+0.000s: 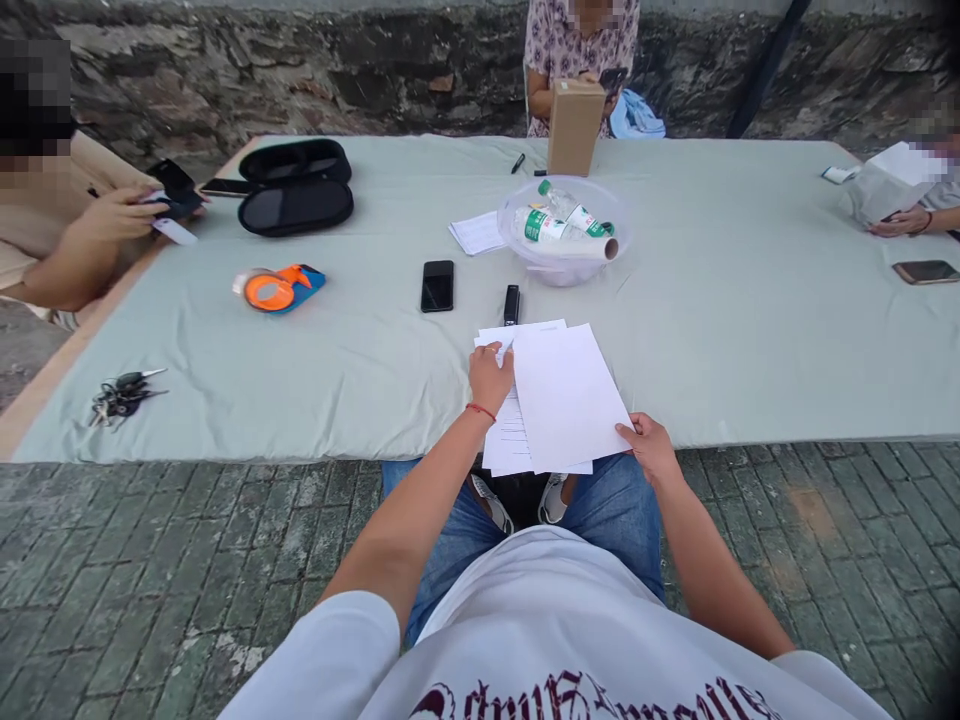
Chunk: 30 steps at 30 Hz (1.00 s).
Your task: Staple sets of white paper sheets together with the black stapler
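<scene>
A blank white sheet of paper (574, 400) lies tilted over several printed sheets (507, 440) at the table's near edge. My right hand (651, 446) pinches the blank sheet by its lower right corner. Over the upper left of the papers is my left hand (491, 376), its fingers bent at the blank sheet's left edge; what they grip is partly hidden. Just beyond the papers stands a black stapler (511, 304). A black phone (437, 286) lies to its left.
A clear plastic basin (562, 268) holds bottles and a roll. Left are an orange-blue tape dispenser (279, 290), keys (124, 396) and an open black case (296, 190). A cardboard box (574, 128) stands at the back. Three people sit around the cloth-covered table (750, 300).
</scene>
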Each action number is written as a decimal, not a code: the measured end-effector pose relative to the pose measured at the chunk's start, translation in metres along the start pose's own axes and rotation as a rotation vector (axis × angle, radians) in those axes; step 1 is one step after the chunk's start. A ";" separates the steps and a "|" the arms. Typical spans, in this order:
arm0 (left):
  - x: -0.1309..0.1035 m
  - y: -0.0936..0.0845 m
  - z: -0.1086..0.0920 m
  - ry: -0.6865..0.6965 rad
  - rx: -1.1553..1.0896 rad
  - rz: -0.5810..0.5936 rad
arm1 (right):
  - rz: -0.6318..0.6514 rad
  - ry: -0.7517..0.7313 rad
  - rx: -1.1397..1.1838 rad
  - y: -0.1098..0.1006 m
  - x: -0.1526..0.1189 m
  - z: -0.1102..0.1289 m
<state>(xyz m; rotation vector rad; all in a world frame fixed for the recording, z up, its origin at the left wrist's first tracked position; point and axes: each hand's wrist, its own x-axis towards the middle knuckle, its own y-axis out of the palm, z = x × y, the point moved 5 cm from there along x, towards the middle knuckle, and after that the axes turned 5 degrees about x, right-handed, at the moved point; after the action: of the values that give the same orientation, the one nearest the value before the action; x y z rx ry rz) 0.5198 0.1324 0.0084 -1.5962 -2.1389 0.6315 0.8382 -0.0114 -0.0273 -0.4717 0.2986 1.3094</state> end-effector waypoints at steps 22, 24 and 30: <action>-0.062 0.033 -0.041 0.622 0.287 0.134 | 0.305 0.131 0.520 0.103 0.042 0.068; -0.066 0.034 -0.037 0.654 0.352 0.106 | 0.344 0.134 0.545 0.106 0.044 0.059; -0.079 0.039 -0.026 0.694 0.441 0.118 | 0.518 0.118 0.580 0.108 0.043 0.044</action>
<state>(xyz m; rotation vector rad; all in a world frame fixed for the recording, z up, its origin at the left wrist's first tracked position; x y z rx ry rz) 0.5862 0.0696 0.0038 -1.4197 -1.3060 0.4483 0.7416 0.0670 -0.0274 0.0332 0.9139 1.6103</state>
